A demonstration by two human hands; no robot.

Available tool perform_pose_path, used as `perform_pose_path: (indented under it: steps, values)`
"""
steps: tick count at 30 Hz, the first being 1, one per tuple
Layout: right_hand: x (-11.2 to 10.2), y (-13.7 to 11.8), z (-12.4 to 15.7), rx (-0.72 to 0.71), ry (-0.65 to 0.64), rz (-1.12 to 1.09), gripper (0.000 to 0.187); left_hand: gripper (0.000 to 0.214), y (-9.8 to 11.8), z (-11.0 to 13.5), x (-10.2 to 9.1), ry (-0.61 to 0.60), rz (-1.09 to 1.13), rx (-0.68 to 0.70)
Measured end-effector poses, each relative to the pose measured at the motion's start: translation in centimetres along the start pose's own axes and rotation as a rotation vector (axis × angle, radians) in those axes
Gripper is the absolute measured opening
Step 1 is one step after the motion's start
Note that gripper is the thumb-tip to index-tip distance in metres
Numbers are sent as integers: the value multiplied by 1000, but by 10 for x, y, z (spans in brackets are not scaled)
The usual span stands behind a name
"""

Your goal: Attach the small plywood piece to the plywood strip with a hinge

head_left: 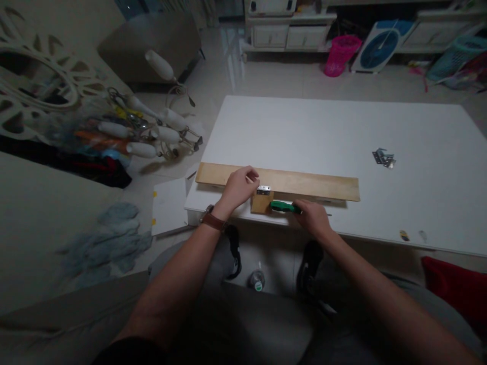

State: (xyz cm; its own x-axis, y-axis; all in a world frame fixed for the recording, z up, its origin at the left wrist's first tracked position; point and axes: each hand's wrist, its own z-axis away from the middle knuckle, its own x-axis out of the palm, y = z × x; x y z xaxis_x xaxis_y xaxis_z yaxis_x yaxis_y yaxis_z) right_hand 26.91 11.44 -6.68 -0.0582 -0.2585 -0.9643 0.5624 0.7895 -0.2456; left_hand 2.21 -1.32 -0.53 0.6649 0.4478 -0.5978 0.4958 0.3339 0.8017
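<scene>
A long wooden board (304,183) lies along the near edge of the white table (342,132). A small wooden block (261,204) sits against its front side, joined by a metal hinge (263,190). My left hand (239,187) rests curled on the board just left of the hinge, and something thin seems pinched in its fingers. My right hand (312,217) grips a green-handled screwdriver (283,206) lying flat, its handle pointing left toward the block.
Several loose metal hinges (383,158) lie far right on the table. White-handled tools (152,132) sit in a heap on the floor at left. A bottle (257,280) stands between my feet. Paper (168,205) lies by the table corner.
</scene>
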Motion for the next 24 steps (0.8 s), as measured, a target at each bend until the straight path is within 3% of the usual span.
perform_pose_path:
  steps: [4, 8, 11, 17, 20, 24]
  values:
    - [10, 6, 6, -40, -28, 82, 28, 10, -9, 11, -4, -62, -83, -150]
    - [12, 9, 8, -6, 51, 30, 25, 19, -18, 19, -9, -140, -111, -233]
    - [5, 5, 6, 9, 222, -216, 15, 22, -22, 24, -12, -141, -113, -244]
    - [-27, -22, -15, 122, 504, -819, 27, 37, -24, 33, 0, -252, -20, -289]
    - [-40, -34, -33, 146, 575, -1007, 27, 27, -22, 37, 13, -216, 86, -357]
    - [-53, -47, -55, 96, 677, -1097, 27, 15, -22, 39, 30, -162, 278, -488]
